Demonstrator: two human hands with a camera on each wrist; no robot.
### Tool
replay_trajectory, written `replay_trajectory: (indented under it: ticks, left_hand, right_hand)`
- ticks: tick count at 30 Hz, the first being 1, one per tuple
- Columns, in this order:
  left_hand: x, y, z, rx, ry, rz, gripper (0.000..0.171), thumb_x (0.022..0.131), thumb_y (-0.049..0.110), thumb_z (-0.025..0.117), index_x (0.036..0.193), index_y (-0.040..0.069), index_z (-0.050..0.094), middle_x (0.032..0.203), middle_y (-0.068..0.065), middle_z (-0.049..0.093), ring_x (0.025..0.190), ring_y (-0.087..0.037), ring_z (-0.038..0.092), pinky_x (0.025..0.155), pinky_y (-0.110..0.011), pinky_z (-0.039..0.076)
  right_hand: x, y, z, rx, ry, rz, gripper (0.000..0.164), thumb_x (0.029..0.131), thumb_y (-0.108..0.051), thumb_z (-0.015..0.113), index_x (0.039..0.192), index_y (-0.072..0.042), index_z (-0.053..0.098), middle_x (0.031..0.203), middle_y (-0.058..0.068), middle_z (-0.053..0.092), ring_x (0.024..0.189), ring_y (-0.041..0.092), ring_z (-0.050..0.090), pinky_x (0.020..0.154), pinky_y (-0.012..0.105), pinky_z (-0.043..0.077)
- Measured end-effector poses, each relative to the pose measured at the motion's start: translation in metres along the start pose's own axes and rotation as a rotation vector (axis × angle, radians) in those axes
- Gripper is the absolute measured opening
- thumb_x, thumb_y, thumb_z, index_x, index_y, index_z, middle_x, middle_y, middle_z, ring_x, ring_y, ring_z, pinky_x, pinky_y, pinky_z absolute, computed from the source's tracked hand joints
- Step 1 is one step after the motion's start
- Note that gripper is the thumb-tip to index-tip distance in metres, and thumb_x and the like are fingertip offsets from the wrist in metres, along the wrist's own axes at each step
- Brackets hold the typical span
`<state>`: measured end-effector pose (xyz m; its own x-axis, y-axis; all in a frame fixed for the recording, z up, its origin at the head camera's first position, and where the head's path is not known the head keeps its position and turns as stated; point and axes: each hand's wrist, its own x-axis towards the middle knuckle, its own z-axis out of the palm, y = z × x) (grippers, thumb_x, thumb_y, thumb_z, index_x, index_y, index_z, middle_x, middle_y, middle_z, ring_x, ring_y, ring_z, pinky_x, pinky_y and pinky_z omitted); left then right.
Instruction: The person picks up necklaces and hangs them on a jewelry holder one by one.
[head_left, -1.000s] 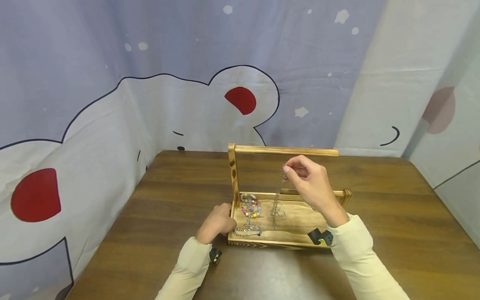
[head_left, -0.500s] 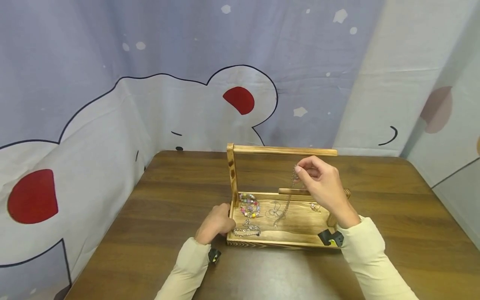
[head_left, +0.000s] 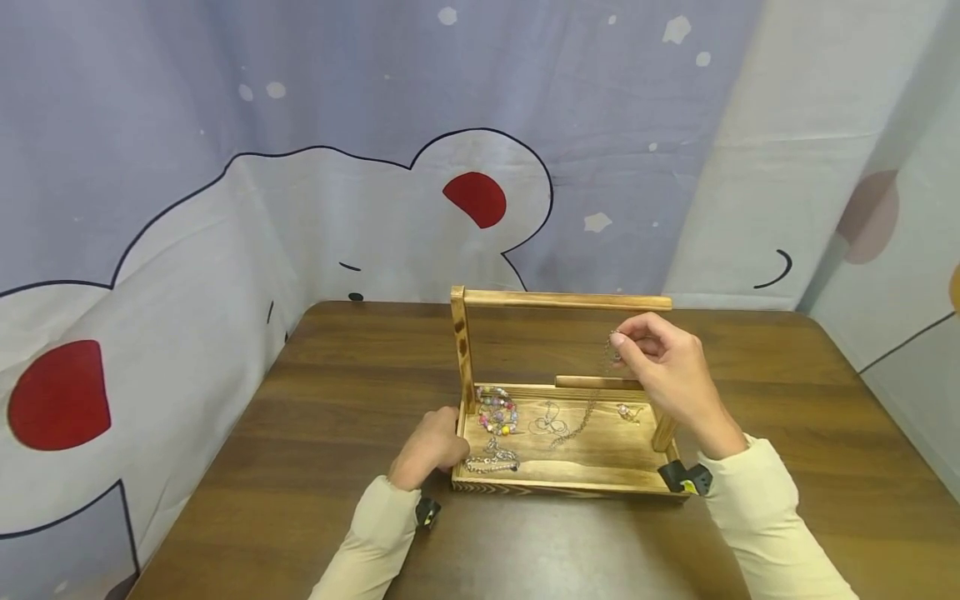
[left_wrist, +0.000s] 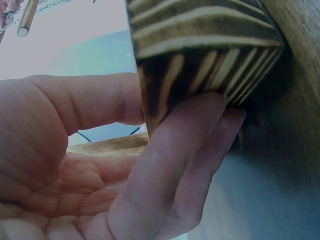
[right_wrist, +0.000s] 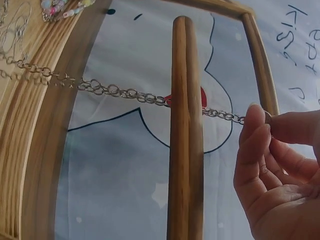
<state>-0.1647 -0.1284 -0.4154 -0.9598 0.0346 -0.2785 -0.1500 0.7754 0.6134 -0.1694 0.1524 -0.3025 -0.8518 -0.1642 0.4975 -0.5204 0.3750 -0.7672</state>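
Moved right along the wooden rack (head_left: 463,346): right hand (head_left: 667,367) and silver chain (right_wrist: 114,90) | right fingers (right_wrist: 252,150) pinch the chain's upper end, above the rack's lower bar (right_wrist: 186,160); its lower end reaches down into the rack's tray (head_left: 615,454) | left hand (head_left: 426,446) grips the rack's left end | step looks like hanging the chain; next probably calls for lifting its tail clear

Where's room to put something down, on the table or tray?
The table looks bare left of the left sleeve, right of the right sleeve, and between them in front of the tray. Inside, a front strip is free from the silver bracelet to the right post. The left end is crowded with coloured beads; a chain reaches the middle.
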Motion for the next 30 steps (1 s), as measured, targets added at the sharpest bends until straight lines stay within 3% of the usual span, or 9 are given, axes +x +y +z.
replay_trajectory:
  ticks: [12,23,30]
  left_hand:
    - [-0.002,0.000,-0.001,0.020,0.001,0.015,0.021,0.066,-0.003,0.056,0.086,0.003,0.060,0.064,-0.007,0.056,0.050,-0.017,0.052,0.043,-0.028,0.043]
    - [-0.001,0.000,-0.001,0.055,-0.004,0.030,0.016,0.067,-0.003,0.055,0.080,0.005,0.058,0.062,-0.006,0.054,0.050,-0.018,0.051,0.043,-0.028,0.042]
    - [-0.002,0.002,-0.001,0.061,0.006,0.026,0.015,0.065,-0.002,0.056,0.078,0.006,0.057,0.063,-0.006,0.055,0.053,-0.019,0.052,0.044,-0.028,0.043]
  right_hand:
    - [-0.002,-0.002,-0.011,-0.083,0.036,-0.026,0.006,0.085,0.004,0.058,0.089,0.009,0.059,0.077,0.016,0.061,0.056,0.012,0.062,0.052,0.026,0.051]
    - [-0.003,0.000,-0.016,-0.130,0.075,-0.033,0.006,0.085,0.003,0.059,0.088,0.008,0.059,0.077,0.018,0.062,0.057,0.017,0.061,0.053,0.021,0.049]
    - [-0.007,0.029,-0.022,-0.142,0.128,-0.051,0.005,0.085,-0.004,0.062,0.088,0.000,0.062,0.075,0.007,0.062,0.055,0.015,0.060,0.052,0.016,0.047]
